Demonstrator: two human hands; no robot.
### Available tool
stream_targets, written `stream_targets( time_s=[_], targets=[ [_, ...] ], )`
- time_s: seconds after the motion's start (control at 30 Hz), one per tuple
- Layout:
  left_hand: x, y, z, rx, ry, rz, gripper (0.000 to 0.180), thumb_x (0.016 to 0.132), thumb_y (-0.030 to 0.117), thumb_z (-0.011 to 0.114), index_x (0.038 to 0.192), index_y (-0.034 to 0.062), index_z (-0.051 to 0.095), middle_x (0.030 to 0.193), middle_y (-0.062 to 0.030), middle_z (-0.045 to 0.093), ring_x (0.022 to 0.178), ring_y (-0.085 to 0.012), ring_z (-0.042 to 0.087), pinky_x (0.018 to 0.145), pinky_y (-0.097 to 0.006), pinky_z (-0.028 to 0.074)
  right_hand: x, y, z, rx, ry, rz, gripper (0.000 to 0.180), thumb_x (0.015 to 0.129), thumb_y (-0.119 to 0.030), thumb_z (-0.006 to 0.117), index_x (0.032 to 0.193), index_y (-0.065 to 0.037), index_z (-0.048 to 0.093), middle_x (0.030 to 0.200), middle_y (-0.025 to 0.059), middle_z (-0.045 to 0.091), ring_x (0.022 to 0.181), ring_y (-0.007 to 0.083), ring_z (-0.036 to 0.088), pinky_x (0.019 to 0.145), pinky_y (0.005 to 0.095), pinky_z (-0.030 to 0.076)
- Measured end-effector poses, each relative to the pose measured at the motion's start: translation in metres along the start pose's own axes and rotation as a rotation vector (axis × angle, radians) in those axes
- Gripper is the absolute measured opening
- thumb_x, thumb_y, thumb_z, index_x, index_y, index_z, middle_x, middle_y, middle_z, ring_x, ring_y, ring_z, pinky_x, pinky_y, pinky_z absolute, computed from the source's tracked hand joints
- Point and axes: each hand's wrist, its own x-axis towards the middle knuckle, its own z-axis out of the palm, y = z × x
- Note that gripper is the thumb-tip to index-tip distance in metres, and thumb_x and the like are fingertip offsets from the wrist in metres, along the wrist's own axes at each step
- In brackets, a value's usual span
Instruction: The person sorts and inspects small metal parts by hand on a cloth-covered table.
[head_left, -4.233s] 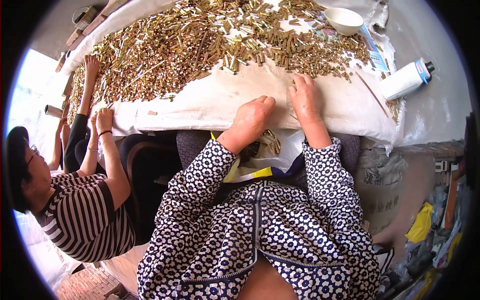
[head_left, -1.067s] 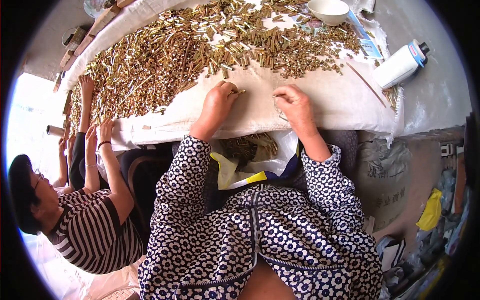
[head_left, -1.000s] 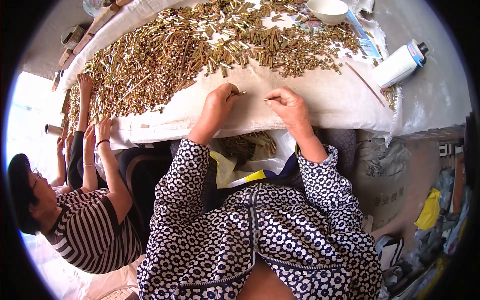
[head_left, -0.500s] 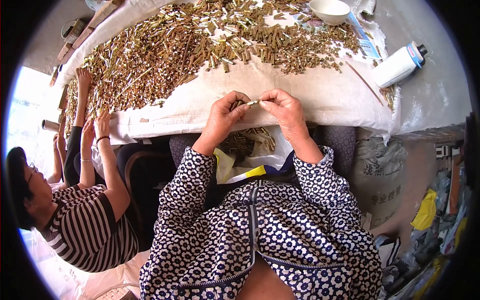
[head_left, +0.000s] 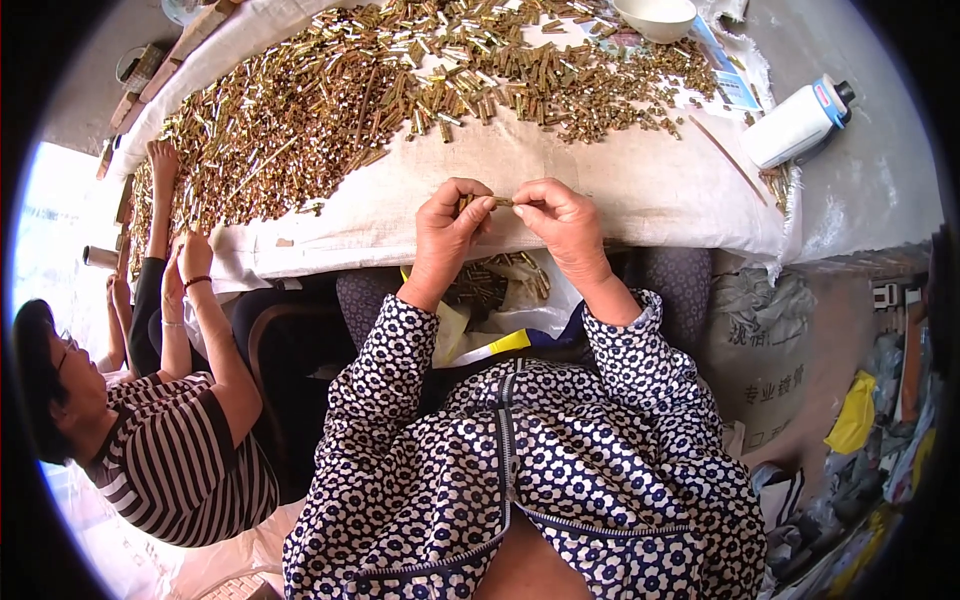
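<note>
1. Near the centre of the frame, we see a small brass-coloured tube [head_left: 503, 201] held roughly level between two bare hands, over the pale cloth [head_left: 400, 215].
2. The left hand [head_left: 450, 232], just left of centre, has its fingers curled in and its thumb pressed close to the tube's left end (whether more pieces sit inside that curl, we cannot tell).
3. The right hand [head_left: 566, 228], just right of centre, pinches the tube's other end between thumb and forefinger, the gap between them narrow.
4. Below the hands, at mid-frame, we find an open plastic bag [head_left: 558, 290] with more metal pieces [head_left: 482, 287] in it.
5. Across the upper left and upper middle, a broad heap of brass-coloured pieces [head_left: 290, 125] spreads over the cloth, apart from our hands.
6. At the upper right, we have a pale bowl [head_left: 655, 18], a thin stick [head_left: 727, 160] and a white bottle [head_left: 793, 127].
7. At the left, a co-worker in a striped shirt [head_left: 190, 450] has both hands close together near the cloth's edge.
</note>
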Motion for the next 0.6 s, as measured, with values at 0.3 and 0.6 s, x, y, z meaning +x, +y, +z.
stream_targets(
  time_s=[0.3,0.6],
  targets=[
    [0.01,-0.002,0.025,0.862,-0.163,0.462,0.009,0.081,-0.001,0.056,0.089,0.0029,0.058,0.084,-0.0174,0.062,0.072,-0.0359,0.061,0.063,-0.039,0.051,0.015,0.002,-0.023,-0.743,-0.065,-0.211,0.023,0.069,0.003,0.06,0.09,-0.007,0.061,0.088,0.0113,0.06,0.085,0.0311,0.06,0.073,0.0374,0.049],
    [-0.002,0.014,0.017,0.635,-0.293,0.313,0.014,0.08,0.01,0.063,0.091,0.0019,0.057,0.083,-0.0187,0.061,0.075,-0.0367,0.061,0.066,-0.041,0.049,0.062,0.007,-0.044,-1.234,0.122,-0.037,0.031,0.076,-0.008,0.067,0.107,-0.006,0.062,0.107,0.0112,0.061,0.099,0.0296,0.058,0.086,0.0382,0.049]
  ],
)
